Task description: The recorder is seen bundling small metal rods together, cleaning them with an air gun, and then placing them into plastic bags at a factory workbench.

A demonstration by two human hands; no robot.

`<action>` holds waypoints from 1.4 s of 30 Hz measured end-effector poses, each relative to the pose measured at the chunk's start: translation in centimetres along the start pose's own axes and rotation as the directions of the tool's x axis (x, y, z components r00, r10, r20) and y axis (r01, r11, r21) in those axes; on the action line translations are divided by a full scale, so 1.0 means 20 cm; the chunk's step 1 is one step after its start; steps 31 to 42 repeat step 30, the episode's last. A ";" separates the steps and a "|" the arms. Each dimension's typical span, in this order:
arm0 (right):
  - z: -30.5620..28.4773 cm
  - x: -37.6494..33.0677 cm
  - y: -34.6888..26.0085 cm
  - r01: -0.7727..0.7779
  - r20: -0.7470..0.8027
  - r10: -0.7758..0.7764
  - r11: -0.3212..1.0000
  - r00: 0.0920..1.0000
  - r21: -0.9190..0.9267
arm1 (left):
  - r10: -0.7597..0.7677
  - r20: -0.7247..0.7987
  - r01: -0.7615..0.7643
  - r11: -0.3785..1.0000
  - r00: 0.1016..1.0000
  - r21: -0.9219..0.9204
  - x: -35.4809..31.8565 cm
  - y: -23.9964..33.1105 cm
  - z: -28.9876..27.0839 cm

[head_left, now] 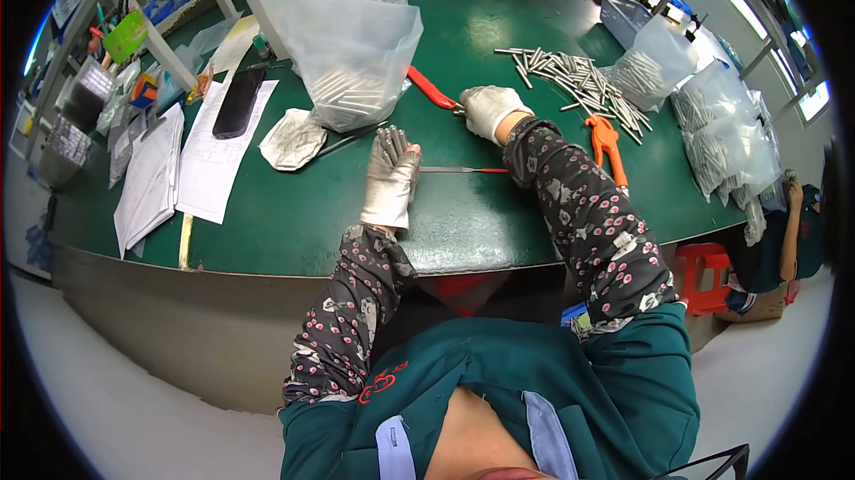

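My left hand (390,179), in a pale glove with greyed fingers, rests near the table's front edge. Its fingers are stretched out together, pointing away, with the bare thumb tip beside them. Just right of it lies a thin file (454,170) with a red end. Farther off, my right hand (492,112) is curled in a whitish glove. Its fingertips close over a small dark metallic bit at the end of a red-handled tool (431,88); what they grip is mostly hidden. Loose metal pins (583,84) lie heaped right of this hand, and orange-handled pliers (607,149) beside my right forearm.
A plastic bag (347,70) of pins stands behind my left hand, by a crumpled white cloth (292,140). Left are a phone (239,104) and papers (151,173). More bags of pins (717,128) line the right side. A person (793,231) sits beyond, near a red stool (704,277).
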State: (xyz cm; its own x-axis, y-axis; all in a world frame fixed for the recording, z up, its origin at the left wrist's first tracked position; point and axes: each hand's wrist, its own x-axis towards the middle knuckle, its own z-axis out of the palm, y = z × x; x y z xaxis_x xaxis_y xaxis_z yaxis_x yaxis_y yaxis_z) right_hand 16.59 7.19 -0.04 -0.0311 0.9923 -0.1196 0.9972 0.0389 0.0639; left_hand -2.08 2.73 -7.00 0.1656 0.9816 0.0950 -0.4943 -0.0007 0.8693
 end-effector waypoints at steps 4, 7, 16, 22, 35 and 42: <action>-0.03 -0.09 0.10 -0.123 -0.075 0.174 0.886 0.982 0.448 | 0.012 0.040 -0.017 0.991 0.999 0.133 0.03 0.01 0.01; -0.09 -0.17 0.21 -0.015 -0.088 0.155 0.564 0.984 0.825 | -0.015 0.020 0.011 0.980 1.000 0.196 0.03 0.00 -0.02; -0.18 -1.24 0.78 0.310 -0.133 0.537 -0.255 0.833 0.916 | 0.077 0.066 -0.089 0.975 0.995 0.204 0.03 -0.11 -0.11; 0.24 -1.69 1.23 0.688 -0.028 0.860 -0.387 0.510 0.614 | 0.230 0.677 -0.688 0.476 0.699 0.549 0.04 0.03 0.14; 0.39 -1.83 1.88 0.790 0.199 0.969 -0.234 0.145 0.566 | -0.213 0.794 -0.122 0.933 0.570 0.338 0.09 -0.14 1.25; 0.39 -1.83 1.88 0.790 0.199 0.969 -0.234 0.145 0.566 | -0.213 0.794 -0.122 0.933 0.570 0.338 0.09 -0.14 1.25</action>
